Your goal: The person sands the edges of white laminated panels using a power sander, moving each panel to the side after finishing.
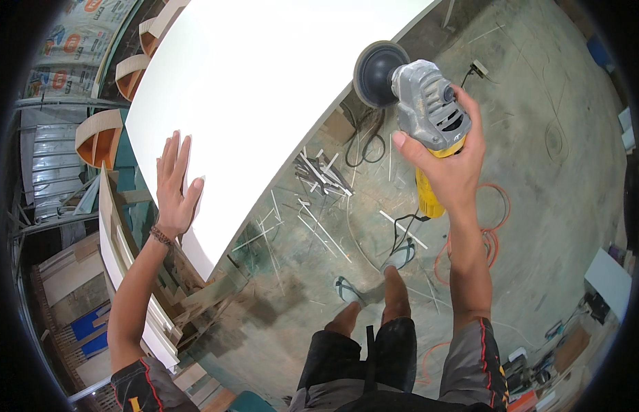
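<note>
My right hand [446, 161] is wrapped round a yellow and grey angle grinder [429, 110]. Its round black disc pad [378, 74] is at the right edge of a large white board [258, 89]; whether the two touch I cannot tell. Flat on the board's left part lies my left hand [174, 189], fingers stretched out and holding nothing. A black cord [402, 233] hangs from the grinder's lower end toward the floor.
Offcut strips [323, 175] litter the floor below the board. An orange hose [494, 240] coils to the right of my arm. Curved wooden pieces [100, 137] stand beyond the board's left edge. Boards [137, 275] lean at the left, and tools lie at the lower right.
</note>
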`<state>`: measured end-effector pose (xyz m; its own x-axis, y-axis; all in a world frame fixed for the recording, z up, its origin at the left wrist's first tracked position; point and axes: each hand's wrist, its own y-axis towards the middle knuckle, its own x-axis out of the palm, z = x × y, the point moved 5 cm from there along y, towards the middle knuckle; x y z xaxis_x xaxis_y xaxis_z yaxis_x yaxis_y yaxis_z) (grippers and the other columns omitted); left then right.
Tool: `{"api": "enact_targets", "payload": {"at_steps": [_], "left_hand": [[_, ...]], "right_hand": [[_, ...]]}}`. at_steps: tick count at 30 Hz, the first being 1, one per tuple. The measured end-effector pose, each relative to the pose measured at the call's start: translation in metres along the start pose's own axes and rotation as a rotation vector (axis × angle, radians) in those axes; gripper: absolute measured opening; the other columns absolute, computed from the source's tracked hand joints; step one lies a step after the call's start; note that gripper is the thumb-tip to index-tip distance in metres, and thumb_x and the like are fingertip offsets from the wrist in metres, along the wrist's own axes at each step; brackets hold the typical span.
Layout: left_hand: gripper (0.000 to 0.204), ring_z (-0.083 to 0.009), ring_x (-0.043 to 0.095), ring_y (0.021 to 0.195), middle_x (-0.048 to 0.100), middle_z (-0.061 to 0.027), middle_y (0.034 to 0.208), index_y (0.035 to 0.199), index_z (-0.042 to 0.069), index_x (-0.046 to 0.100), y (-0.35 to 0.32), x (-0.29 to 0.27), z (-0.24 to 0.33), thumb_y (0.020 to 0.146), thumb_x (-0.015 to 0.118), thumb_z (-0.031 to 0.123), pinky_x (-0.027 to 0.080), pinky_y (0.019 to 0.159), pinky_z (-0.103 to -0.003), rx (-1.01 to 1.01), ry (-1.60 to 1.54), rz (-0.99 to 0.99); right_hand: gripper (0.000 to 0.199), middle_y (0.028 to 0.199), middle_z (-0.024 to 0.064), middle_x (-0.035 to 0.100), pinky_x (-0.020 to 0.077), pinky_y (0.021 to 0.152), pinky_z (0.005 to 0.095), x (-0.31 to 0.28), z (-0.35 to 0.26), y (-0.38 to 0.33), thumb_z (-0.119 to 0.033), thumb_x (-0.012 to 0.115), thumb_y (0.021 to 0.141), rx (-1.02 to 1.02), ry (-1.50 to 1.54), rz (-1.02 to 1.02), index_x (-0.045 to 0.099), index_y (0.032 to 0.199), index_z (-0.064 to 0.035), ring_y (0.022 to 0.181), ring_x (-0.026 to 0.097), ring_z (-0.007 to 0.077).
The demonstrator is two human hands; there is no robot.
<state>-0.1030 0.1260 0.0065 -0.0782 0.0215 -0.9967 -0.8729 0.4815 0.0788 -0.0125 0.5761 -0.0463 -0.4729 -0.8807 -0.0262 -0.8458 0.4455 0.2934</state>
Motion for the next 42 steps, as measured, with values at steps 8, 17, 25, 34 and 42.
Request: {"api": "enact_targets", "payload": {"at_steps": [8,17,25,34,42], "left_hand": [[0.082,-0.0324,0.017,0.159,0.024,-0.0146,0.170,0.163,0.013,0.033,0.006,-0.005,0.008,0.098,0.038,0.062,0.010,0.127,-0.056,-0.004,0.004,-0.038],[0.080,-0.0318,0.015,0.159,0.022,-0.0140,0.171,0.163,0.011,0.031,0.008,-0.010,0.014,0.099,0.036,0.058,0.009,0.127,-0.055,-0.040,0.026,-0.075],[0.071,-0.0309,0.013,0.160,0.018,-0.0122,0.172,0.165,0.012,0.027,0.016,-0.005,0.018,0.104,0.034,0.049,0.009,0.127,-0.056,-0.085,0.033,-0.101],[0.067,-0.0304,0.013,0.160,0.018,-0.0065,0.173,0.165,0.028,0.025,0.125,0.017,0.023,0.107,0.034,0.058,0.007,0.120,-0.073,-0.329,0.046,0.003],[0.065,-0.0319,0.020,0.158,0.024,-0.0061,0.171,0.162,0.035,0.032,0.405,0.036,0.171,0.104,0.039,0.064,0.010,0.117,-0.077,-0.049,0.046,0.146]], "right_hand": [[0.080,0.118,0.0142,0.067,0.0531,0.094,0.0329,-0.037,0.015,0.055,-0.021,0.094,0.070,0.039,0.030,0.029,0.052,0.134,0.0031,0.105,0.067,0.0201],[0.084,0.118,0.0155,0.066,0.0531,0.090,0.0338,-0.076,0.030,0.122,-0.028,0.094,0.069,0.104,-0.034,0.069,0.053,0.134,0.0040,0.104,0.066,0.0212],[0.089,0.113,0.0146,0.066,0.0539,0.085,0.0326,-0.121,0.048,0.178,-0.033,0.092,0.068,0.184,-0.058,0.127,0.051,0.138,0.0048,0.097,0.067,0.0200],[0.083,0.114,0.0135,0.066,0.0543,0.089,0.0339,-0.157,0.033,0.159,-0.021,0.094,0.068,-0.009,-0.079,0.079,0.051,0.135,0.0030,0.099,0.067,0.0216],[0.086,0.119,0.0171,0.068,0.0551,0.093,0.0355,-0.141,0.017,0.153,-0.021,0.094,0.067,-0.078,-0.180,-0.153,0.052,0.139,-0.0001,0.107,0.070,0.0246]]}}
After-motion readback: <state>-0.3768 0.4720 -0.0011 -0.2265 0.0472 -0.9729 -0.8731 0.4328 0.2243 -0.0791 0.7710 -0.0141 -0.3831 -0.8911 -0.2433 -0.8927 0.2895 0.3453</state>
